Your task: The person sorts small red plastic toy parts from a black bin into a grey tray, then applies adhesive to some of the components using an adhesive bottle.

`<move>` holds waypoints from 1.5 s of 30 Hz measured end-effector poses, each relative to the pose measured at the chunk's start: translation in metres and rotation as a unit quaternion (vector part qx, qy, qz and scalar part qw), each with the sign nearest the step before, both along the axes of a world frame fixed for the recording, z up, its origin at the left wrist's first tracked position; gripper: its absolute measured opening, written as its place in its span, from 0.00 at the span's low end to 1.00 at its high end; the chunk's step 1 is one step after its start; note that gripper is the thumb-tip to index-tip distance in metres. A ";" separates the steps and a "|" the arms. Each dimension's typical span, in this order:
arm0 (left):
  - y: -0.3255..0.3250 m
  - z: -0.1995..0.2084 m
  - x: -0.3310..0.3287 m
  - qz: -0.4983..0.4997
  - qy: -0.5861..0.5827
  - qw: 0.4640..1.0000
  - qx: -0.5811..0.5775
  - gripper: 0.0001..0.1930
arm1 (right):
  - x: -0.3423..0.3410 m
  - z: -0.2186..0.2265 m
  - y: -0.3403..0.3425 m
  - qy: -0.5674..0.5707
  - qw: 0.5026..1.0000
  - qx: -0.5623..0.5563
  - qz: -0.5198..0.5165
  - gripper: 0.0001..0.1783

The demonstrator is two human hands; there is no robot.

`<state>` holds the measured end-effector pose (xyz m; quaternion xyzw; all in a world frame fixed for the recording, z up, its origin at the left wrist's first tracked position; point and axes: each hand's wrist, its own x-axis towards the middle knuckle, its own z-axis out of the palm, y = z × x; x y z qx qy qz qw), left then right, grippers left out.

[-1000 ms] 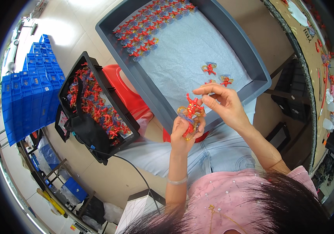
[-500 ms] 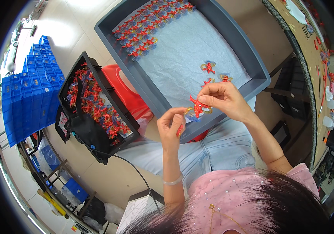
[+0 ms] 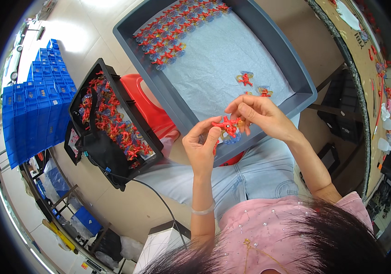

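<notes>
Over the near edge of the grey tray [image 3: 306,94], my left hand [image 3: 201,145] pinches a small red plastic toy figure [image 3: 225,126] between thumb and fingers. See-through yellow and blue wing-like parts stick out from it. Another bit of red shows under the left thumb, mostly hidden in the palm. My right hand [image 3: 264,118] is curled against the figure's right side, with its fingers around a yellow part. Just beyond the hands, a few similar figures [image 3: 245,79] lie on the tray's white paper liner [image 3: 218,64]. Close rows of them [image 3: 172,29] fill the tray's far left corner.
To the left, a black bin [image 3: 152,137] holds a heap of similar figures, with a black bag [image 3: 106,157] over its near side. A red stool [image 3: 143,100] stands between bin and tray. Blue crates [image 3: 35,109] are stacked farther left. A cluttered workbench [image 3: 364,68] runs along the right.
The toy figure has passed from my right hand's pinch into my left hand's and is turned. My right fingers have shifted to its right side.
</notes>
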<state>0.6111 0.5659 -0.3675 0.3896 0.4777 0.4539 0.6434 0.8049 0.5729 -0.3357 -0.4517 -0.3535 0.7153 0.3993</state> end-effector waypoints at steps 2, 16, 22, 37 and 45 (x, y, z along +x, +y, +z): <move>-0.001 -0.003 -0.003 -0.004 -0.005 1.000 -0.015 0.10 | 0.001 -0.008 -0.004 -0.026 1.000 0.017 -0.001 0.20; -0.006 -0.016 -0.002 0.029 -0.053 0.998 -0.032 0.11 | -0.010 -0.006 -0.024 0.013 0.999 -0.027 -0.040 0.27; -0.005 -0.015 -0.002 0.033 -0.070 0.996 -0.042 0.11 | -0.012 -0.006 -0.024 0.019 0.999 -0.020 -0.044 0.26; 0.012 -0.020 0.006 0.121 -0.026 0.989 -0.078 0.09 | -0.028 -0.026 -0.004 -0.334 0.882 0.329 -0.056 0.14; 0.058 -0.031 0.004 0.172 -0.128 0.972 -0.093 0.15 | -0.015 -0.106 0.103 -0.076 0.980 0.136 -0.126 0.08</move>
